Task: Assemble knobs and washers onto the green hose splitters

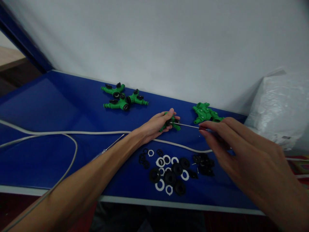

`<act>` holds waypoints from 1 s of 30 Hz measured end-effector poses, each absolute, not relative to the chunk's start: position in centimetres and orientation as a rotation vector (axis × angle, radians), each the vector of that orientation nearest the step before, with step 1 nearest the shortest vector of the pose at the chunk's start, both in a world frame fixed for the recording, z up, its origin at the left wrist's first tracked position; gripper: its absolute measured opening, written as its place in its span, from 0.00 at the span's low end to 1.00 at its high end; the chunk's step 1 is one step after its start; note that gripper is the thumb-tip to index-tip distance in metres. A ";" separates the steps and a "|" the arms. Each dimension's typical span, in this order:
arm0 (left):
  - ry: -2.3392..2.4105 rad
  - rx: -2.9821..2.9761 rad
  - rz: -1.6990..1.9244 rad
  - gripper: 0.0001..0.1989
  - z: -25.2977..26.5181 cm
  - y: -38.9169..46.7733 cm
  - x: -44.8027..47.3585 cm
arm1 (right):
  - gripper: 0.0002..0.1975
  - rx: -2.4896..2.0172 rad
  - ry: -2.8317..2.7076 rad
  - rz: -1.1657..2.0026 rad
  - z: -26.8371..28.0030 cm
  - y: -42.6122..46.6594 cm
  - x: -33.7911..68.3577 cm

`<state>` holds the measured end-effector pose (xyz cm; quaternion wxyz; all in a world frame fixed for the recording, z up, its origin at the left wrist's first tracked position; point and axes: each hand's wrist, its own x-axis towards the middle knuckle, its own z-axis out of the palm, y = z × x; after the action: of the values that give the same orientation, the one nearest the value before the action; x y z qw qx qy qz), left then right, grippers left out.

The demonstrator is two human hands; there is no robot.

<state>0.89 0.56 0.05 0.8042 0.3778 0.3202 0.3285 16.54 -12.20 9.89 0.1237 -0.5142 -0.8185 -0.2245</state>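
Observation:
Wrapped in my left hand [164, 124] is a green Y-shaped hose connector [177, 127] with black fittings, held above the blue table. My right hand [231, 145] grips a screwdriver [187, 125] by its handle, which my fingers mostly cover. Its thin metal shaft points left, and the tip meets a black part of the connector. Below my hands lie white rings [160, 185], black rings [169, 177] and a heap of small black parts [204, 163]. A few small screws [197, 170] rest beside that heap.
Green connectors with black valves [117, 103] sit at the back left. Plain green connector bodies [205, 112] are piled at the back right, near a clear plastic bag [277, 106]. A pale cable [91, 132] crosses the blue table [60, 106]; another thin tool [108, 147] lies beside my left forearm.

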 end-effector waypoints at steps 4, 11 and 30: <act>0.688 0.808 0.706 0.16 0.1 0.6 1.0 | 0.10 -1.481 -2.392 -0.661 9.8 -12.0 16.5; 0.679 0.788 0.710 0.17 0.0 0.6 0.9 | 0.11 -1.445 -2.406 -0.688 9.7 -11.7 16.3; 0.652 0.616 0.678 0.16 -0.2 1.1 0.8 | 0.16 -1.401 -2.704 -0.885 11.2 -10.6 15.1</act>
<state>0.80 1.11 -0.16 0.8461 0.2920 0.3093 0.3213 15.11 -10.64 11.15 -0.0150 -0.4418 -0.8525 -0.2790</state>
